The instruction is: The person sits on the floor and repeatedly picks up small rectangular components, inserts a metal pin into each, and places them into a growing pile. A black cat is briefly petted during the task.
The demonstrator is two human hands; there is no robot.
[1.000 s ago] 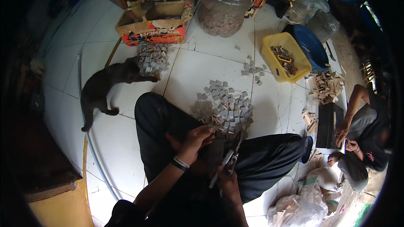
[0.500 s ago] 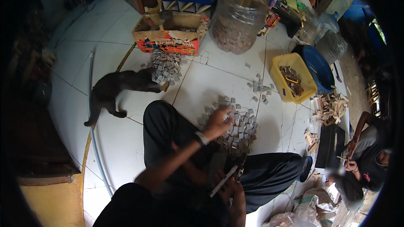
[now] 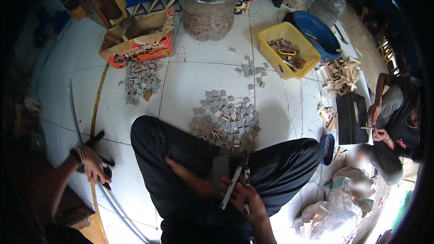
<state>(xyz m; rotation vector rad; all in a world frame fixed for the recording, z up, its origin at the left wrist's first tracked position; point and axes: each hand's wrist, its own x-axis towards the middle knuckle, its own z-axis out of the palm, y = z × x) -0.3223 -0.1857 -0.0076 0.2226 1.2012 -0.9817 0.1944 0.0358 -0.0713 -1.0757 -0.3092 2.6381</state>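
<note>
At the far left my left hand (image 3: 93, 166), with a band at the wrist, is closed on a dark cat (image 3: 96, 138). Only parts of the cat show around the hand, its legs over the floor tiles; the arm and shadow hide the rest. Above my lap, my right hand (image 3: 246, 196) grips a long tool with two pale, mottled handles (image 3: 231, 187); its dark end points away from me. Small grey square pieces (image 3: 230, 116) lie heaped on the floor just beyond my crossed legs.
Another grey heap (image 3: 140, 81) lies by a red cardboard box (image 3: 138, 52). Beyond stand a clear plastic drum (image 3: 207, 13), a yellow tub (image 3: 289, 52) and a blue basin (image 3: 316, 34). At right, a person (image 3: 393, 122) sits by a black box (image 3: 351, 118) and wooden pieces (image 3: 341, 74).
My left hand has left the grey heap and swung far left to the cat. The cat has come back from the heap by the cardboard box. My right hand still grips the tool.
</note>
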